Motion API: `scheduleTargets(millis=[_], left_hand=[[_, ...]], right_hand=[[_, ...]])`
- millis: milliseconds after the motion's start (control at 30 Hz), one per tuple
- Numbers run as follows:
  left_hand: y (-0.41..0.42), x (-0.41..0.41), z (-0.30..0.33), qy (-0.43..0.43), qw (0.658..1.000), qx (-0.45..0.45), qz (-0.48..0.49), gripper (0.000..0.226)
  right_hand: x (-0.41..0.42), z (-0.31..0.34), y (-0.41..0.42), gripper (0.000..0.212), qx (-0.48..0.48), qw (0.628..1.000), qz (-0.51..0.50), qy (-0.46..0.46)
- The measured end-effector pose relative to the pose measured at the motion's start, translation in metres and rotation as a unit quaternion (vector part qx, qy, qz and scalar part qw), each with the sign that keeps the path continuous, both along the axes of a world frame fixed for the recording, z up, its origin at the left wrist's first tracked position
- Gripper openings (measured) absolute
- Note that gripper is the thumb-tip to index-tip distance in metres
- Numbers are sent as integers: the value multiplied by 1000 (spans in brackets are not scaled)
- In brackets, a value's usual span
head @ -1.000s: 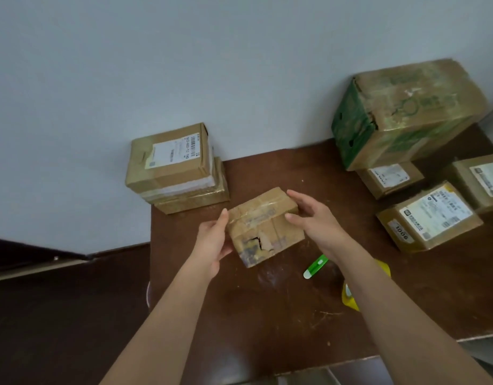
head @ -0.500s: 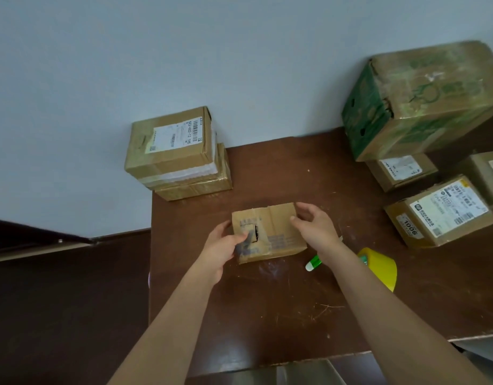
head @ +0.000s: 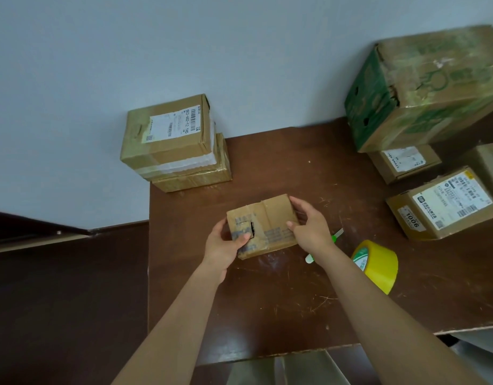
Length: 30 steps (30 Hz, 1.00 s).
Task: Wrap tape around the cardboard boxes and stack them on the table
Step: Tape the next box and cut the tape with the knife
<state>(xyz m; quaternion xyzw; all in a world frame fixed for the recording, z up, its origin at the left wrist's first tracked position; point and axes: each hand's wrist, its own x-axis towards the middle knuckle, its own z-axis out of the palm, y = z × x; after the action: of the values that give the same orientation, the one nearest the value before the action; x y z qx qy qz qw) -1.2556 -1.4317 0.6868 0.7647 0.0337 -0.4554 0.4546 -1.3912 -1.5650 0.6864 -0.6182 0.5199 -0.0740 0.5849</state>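
Both hands grip 1 small box [head: 263, 226] at the middle of the table [head: 267, 301]. The left hand [head: 225, 243] curls round the box's 9 o'clock end, thumb pressed on top beside a torn hole in the cardboard; the right hand [head: 309, 229] curls round its 3 o'clock end, fingers over the far edge. Neither hand is free. The box's long axis runs roughly 9 to 3 o'clock, tipped a little so the right end sits farther away. Whether its underside rests on the table or hangs just above it, I cannot tell.

The tape roll [head: 377, 263] stands on edge at about 4 o'clock from the box, near the right forearm and well apart from the left hand. A green and white cutter [head: 335, 237], mostly hidden, lies between the box and the roll, just behind the right wrist. So the right hand is plainly the nearer one for fetching tape (the left would have to cross over the box).

A stack of 2 boxes [head: 173, 145] sits at 11 o'clock from the held box, against the wall. More boxes [head: 442, 204] wait at 2 and 3 o'clock, under and beside a big green-printed box [head: 423, 90]. My guess is this box is still to be wrapped, then goes to the 11 o'clock stack.
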Motion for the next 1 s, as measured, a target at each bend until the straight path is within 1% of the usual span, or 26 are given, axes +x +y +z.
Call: scheduleTargets(millis=[200, 367, 633, 667, 733, 800, 833, 933, 1000], left_hand=[[1, -5, -4, -27, 1000, -12, 3, 71], [4, -6, -4, -25, 999, -22, 9, 68], [3, -7, 3, -27, 1000, 11, -10, 44], [2, -5, 6, -22, 1000, 7, -9, 45], [0, 0, 10, -25, 1000, 10, 2, 58], [-4, 5, 16, -56, 998, 24, 6, 68], [-7, 7, 19, -74, 997, 28, 2, 68], [-15, 9, 27, -113, 992, 45, -30, 58], [-18, 7, 28, -162, 982, 66, -77, 52]], right_hand=[[1, -5, 3, 61, -6, 1000, -20, -4], [1, -7, 4, 61, -1, 1000, -30, -10], [3, -3, 8, 57, -13, 999, -32, -6], [2, -1, 7, 56, -16, 1000, -24, -3], [-1, 2, 3, 50, -19, 1000, -21, 8], [-7, 6, -3, 41, -25, 999, -44, 4], [-11, 10, -6, 36, -31, 998, -63, -4], [-30, 24, -14, 27, -54, 993, -109, -4], [-49, 33, -19, 25, -67, 988, -136, 3]])
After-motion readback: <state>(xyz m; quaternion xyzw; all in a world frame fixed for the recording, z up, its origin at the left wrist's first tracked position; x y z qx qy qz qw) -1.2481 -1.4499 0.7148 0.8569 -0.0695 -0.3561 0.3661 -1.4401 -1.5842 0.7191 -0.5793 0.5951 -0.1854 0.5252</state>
